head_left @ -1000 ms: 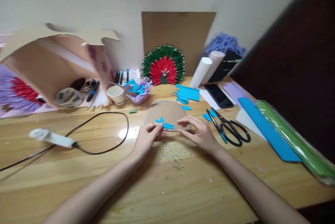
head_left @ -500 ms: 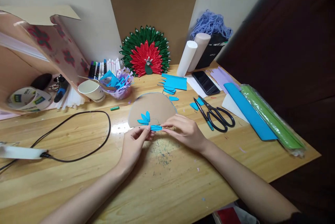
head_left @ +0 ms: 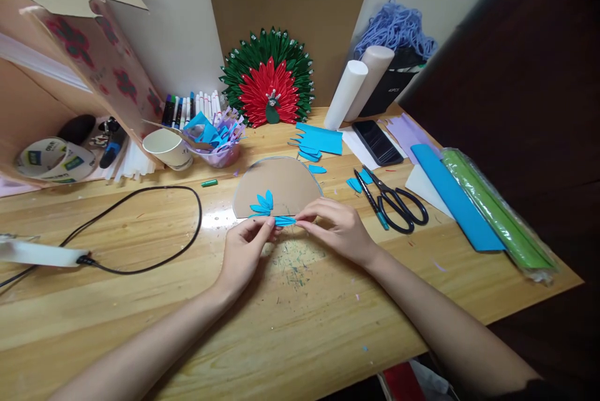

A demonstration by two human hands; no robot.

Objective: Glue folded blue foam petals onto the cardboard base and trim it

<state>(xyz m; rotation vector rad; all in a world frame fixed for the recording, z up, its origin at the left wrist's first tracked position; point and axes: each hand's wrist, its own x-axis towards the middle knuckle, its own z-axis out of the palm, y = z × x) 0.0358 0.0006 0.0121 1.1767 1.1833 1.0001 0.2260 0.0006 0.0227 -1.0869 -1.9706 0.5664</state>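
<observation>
A half-round piece of brown cardboard lies flat on the wooden table. A few blue paper petals sit near its lower edge. My left hand and my right hand both pinch one narrow blue paper petal at the cardboard's straight edge, left fingers on its left end, right fingers on its right end. Both hands rest on the table just in front of the cardboard.
Black scissors and blue paper scraps lie to the right, with a phone, blue and green rolls. A glue gun with black cord lies left. A paper cup, markers and a red-green paper peacock stand behind.
The view has tilted down and shifted, so everything sits a little higher and nearer. Both hands stay pinched on the blue petal at the cardboard's edge, barely moving.
</observation>
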